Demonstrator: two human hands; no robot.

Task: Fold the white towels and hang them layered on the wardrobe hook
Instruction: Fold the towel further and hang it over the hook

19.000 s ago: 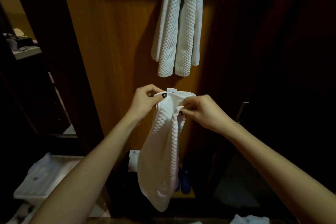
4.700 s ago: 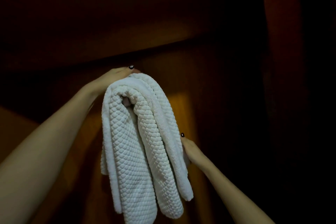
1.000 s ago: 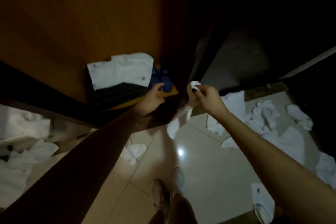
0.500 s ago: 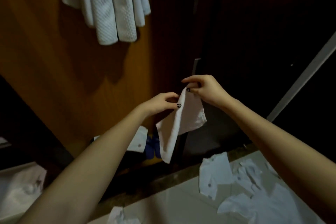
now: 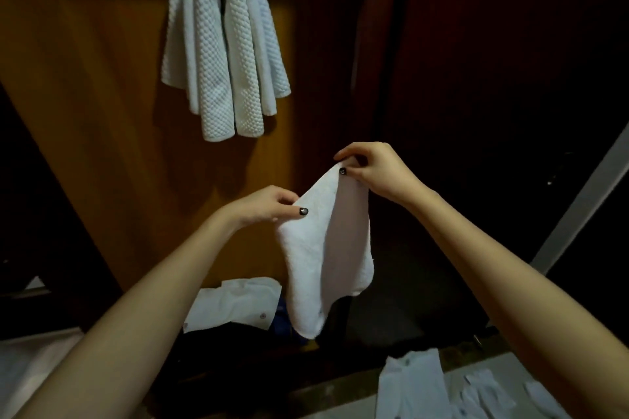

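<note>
The left hand (image 5: 265,209) and right hand (image 5: 377,170) each pinch the top edge of a small white towel (image 5: 326,258), which hangs below the fingers (image 5: 289,196). Above and left of the fingers, folded towels (image 5: 221,44) hang layered on the wardrobe wall (image 5: 102,112).

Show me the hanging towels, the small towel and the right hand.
hanging towels (image 5: 211,61), head view, middle of the textured front fold.
small towel (image 5: 306,255), head view, middle of its left flap.
right hand (image 5: 376,170), head view, back of the hand.

White cloth against amber wood
The hanging towels (image 5: 224,54) are white with a raised honeycomb weave; the small towel (image 5: 323,255) is plain white; the wardrobe panel (image 5: 102,112) glows orange-brown; the fingernails (image 5: 303,211) are black.
</note>
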